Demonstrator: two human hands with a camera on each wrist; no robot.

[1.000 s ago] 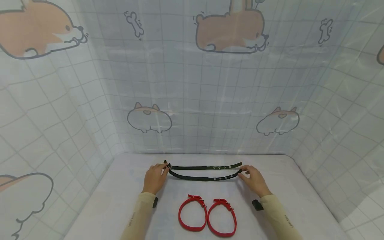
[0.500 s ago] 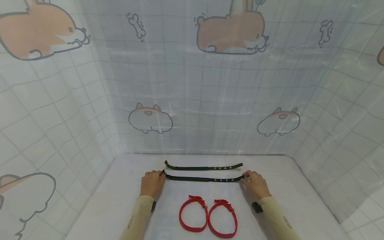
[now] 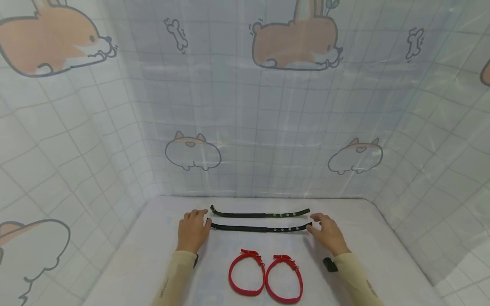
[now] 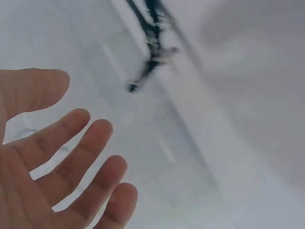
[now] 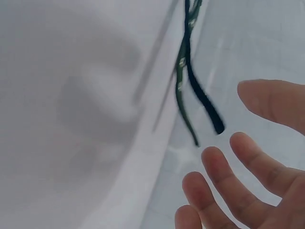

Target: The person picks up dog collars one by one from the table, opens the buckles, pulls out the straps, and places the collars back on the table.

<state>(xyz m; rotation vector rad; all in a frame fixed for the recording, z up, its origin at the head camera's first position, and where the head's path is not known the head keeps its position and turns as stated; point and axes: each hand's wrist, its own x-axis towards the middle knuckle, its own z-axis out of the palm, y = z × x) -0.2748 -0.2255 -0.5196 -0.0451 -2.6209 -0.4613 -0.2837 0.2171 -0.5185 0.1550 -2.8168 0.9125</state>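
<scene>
Two dark collars lie stretched out side by side across the table, each with a buckle at the left and metal eyelets toward the right. The nearer black collar (image 3: 245,228) has its ends by my two hands; the farther dark green collar (image 3: 245,215) lies just behind it. My left hand (image 3: 192,231) is at the buckle end, and in the left wrist view its fingers (image 4: 97,136) are spread and hold nothing. At the tip end is my right hand (image 3: 328,234); the right wrist view shows its fingers (image 5: 217,164) apart from both straps.
Two red collars, a left one (image 3: 246,293) and a right one (image 3: 283,300), lie buckled into loops nearer me on the white table (image 3: 153,255). Sheeting with a grid and cartoon dogs (image 3: 294,42) encloses the table at the back and sides.
The black collar was held at both ends, drawn straight and lowered toward me, parallel to the green one. Both hands have since let go of it and their fingers have spread.
</scene>
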